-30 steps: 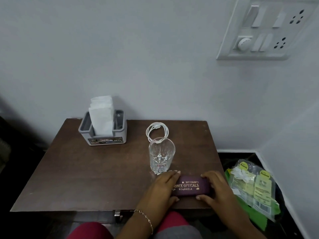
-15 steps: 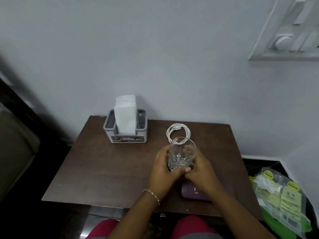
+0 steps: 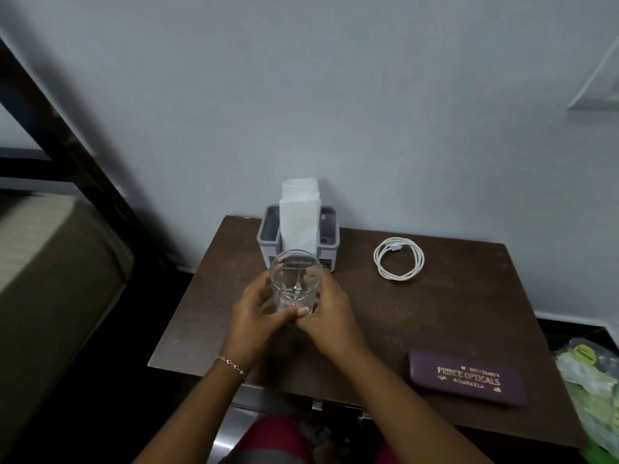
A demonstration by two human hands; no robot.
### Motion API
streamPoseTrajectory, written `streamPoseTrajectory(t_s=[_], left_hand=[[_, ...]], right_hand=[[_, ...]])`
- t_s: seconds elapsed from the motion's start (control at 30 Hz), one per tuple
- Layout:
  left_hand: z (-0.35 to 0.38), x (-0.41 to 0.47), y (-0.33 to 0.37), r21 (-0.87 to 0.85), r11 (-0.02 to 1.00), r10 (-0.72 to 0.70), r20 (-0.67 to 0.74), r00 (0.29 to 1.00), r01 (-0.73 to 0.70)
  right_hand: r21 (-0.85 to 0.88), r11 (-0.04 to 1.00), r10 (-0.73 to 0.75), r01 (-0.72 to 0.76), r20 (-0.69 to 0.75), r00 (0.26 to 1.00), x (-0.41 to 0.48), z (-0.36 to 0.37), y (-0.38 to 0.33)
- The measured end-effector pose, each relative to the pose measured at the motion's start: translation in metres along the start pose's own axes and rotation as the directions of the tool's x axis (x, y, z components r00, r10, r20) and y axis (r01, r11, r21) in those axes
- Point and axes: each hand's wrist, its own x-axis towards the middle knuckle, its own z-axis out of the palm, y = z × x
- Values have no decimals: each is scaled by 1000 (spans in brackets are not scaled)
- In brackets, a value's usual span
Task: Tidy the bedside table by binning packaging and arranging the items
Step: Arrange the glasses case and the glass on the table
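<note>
Glass (image 3: 296,283) upright, mid frame | left hand (image 3: 256,318) and right hand (image 3: 333,318) curl round its sides, equally near | holder (image 3: 268,236) just above, close

purple spectacle case (image 3: 468,380) — gold print "PRINCE OPTICALS" | "ROURKELA" below — number above unreadable

A pale grey wall (image 3: 368,112) is filling the far side, with a white switch plate (image 3: 603,88) showing cut off at its right edge. On the left, a dark wooden frame (image 3: 67,152) is slanting down, and a beige padded surface (image 3: 50,279) is lying beneath it.
</note>
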Motion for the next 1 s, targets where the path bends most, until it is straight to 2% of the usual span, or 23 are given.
streamPoseTrajectory(t_s=[0.27,0.37,0.4,0.47,0.53,0.57,0.6,0.67,0.73,0.8,0.83,0.93,1.0], left_hand=[[-7,-2,-16,-40,999,-27,-3,1000,27],[-3,-7,-13,16,999,-51,7,999,51],[1,-11,-13,46,995,-86,-28,996,87],[8,-28,-12,63,978,-185,-199,962,201],[21,-53,-5,-46,935,-347,-323,880,352],[31,-65,1,-96,905,-423,-276,863,413],[44,-75,7,-95,887,-461,-167,871,451],[76,-88,18,-27,889,-452,95,887,457],[110,-88,25,58,910,-412,226,883,410],[134,-79,27,121,906,-422,235,875,405],[142,-74,27,135,896,-444,229,866,424],[151,-64,24,74,865,-498,244,832,496],[151,-60,22,19,865,-495,208,844,502]], right_hand=[[-83,996,16,-15,16,1000,-4,11,-2],[-124,992,20,-14,46,999,-6,6,-2],[-151,988,32,-23,59,998,-8,0,-1],[-208,976,70,-61,36,997,-19,-20,2],[-264,959,71,-100,-114,991,-38,-57,6],[-281,952,57,-121,-224,973,-49,-79,11],[-291,944,52,-155,-332,942,-62,-102,16],[-322,904,91,-280,-496,864,-87,-143,29],[-311,829,213,-465,-593,776,-108,-173,50],[-196,764,398,-615,-606,688,-121,-186,63],[-141,753,460,-642,-586,667,-125,-186,68],[-104,788,477,-607,-520,709,-130,-179,80],[-36,818,484,-575,-498,720,-126,-174,82]])
